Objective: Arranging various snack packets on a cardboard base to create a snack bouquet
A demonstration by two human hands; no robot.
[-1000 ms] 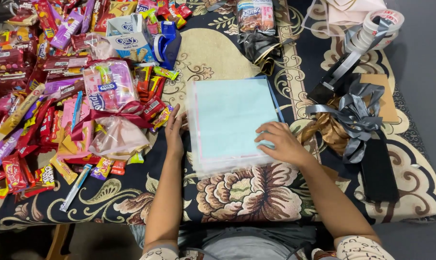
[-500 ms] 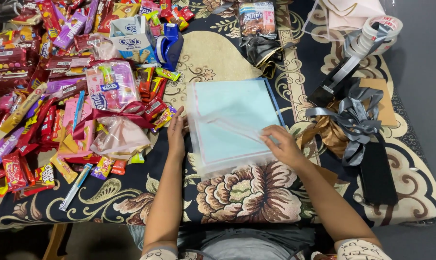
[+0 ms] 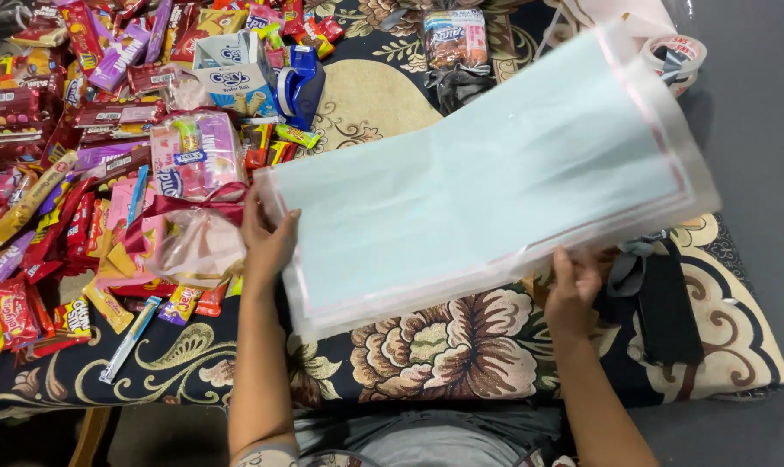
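Bag (image 3: 496,182), pale blue in clear plastic, had lain flat on the cloth (image 3: 426,346) half a second before; now lifted, spread wide and tilted. Left hand (image 3: 266,242) pinched its left edge, right hand (image 3: 573,290) gripped the lower edge. Sweets (image 3: 72,173) lay left, tape roll (image 3: 675,59) top right.

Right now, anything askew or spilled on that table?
Nothing damaged. The snack packets lie in a loose heap on the cloth's left side. The clear bag is slanted, held by the left hand and right hand.
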